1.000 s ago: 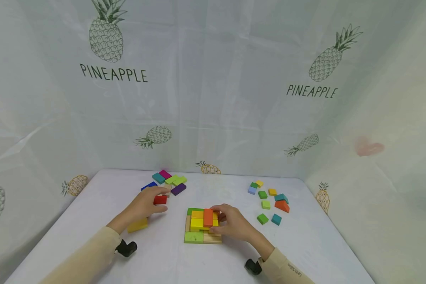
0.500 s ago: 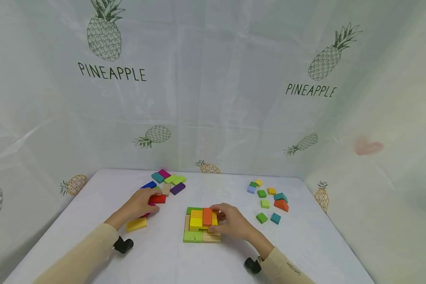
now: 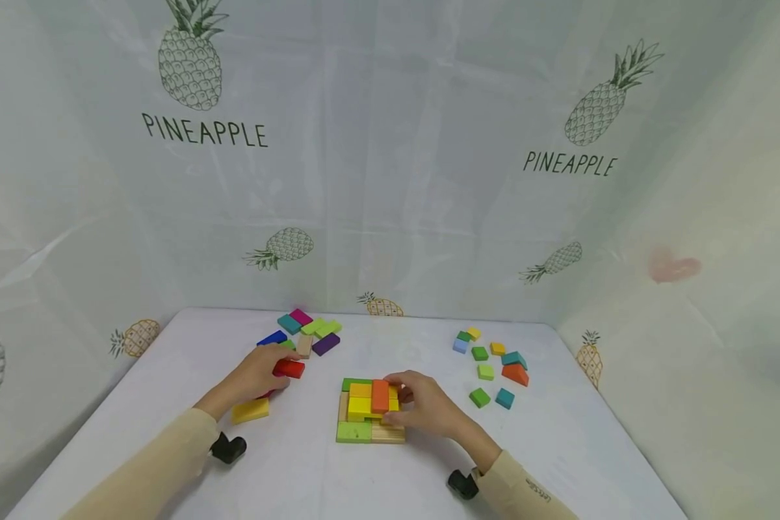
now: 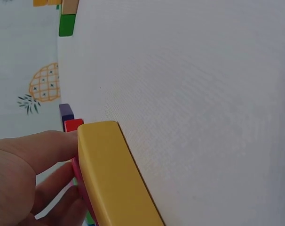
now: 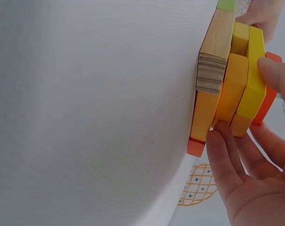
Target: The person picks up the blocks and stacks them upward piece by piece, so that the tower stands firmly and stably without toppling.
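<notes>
At the left pile, my left hand (image 3: 255, 373) pinches a red block (image 3: 292, 369) between thumb and fingers. A loose yellow block (image 4: 112, 174) lies on the near side of that hand and hides part of the grip in the left wrist view. In the middle stands a low stack of wooden blocks, with yellow blocks (image 3: 360, 407) on a green and bare-wood base layer (image 3: 354, 432). One orange-red block (image 3: 380, 396) lies across its top. My right hand (image 3: 429, 406) holds the stack's right side, thumb (image 5: 277, 75) on a yellow block and fingers (image 5: 222, 155) against the orange ones.
Behind the left hand lie several blocks, among them a purple block (image 3: 326, 344), a blue block (image 3: 273, 338) and a teal block (image 3: 289, 324). To the right, small blocks are scattered, including an orange-red triangular block (image 3: 515, 375) and a green block (image 3: 479, 398). A pineapple-print curtain (image 3: 390, 180) surrounds the table.
My left hand has drawn back slightly and closed on the red block, which has turned and shifted a little toward me. The right hand stays at the stack.
</notes>
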